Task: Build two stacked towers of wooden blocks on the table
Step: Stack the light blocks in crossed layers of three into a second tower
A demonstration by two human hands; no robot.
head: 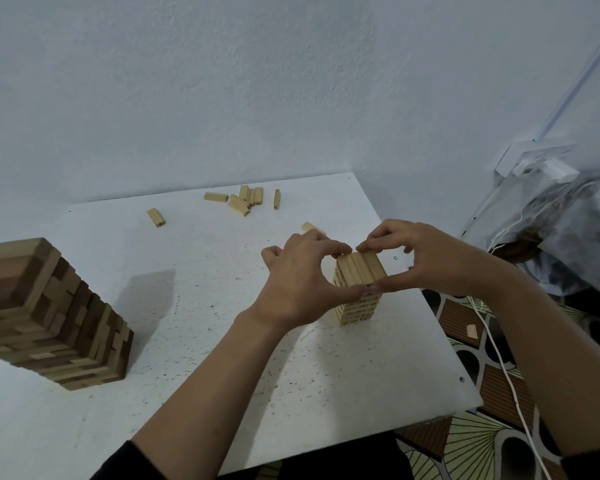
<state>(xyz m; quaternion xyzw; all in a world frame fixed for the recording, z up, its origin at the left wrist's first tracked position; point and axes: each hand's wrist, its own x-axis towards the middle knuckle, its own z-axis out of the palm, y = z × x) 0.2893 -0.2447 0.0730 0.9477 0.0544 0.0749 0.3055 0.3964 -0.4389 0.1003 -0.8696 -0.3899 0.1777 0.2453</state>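
A small tower of light wooden blocks (360, 289) stands on the white table (222, 341), right of centre. My left hand (298, 282) and my right hand (426, 261) frame its top layer. Thumb and forefinger of each hand pinch the layer's near and far ends. A larger tower of darker blocks (49, 313) stands at the table's left edge, partly cut off by the frame. Several loose light blocks (243, 200) lie near the far edge, and one single block (156, 217) lies to their left.
A blue-grey wall backs the table. Off the table's right edge are a patterned floor (471, 438), a white cable (499, 358), one fallen block (471, 331) and a plastic bag (568, 230). A wall socket (534, 161) sits above the bag.
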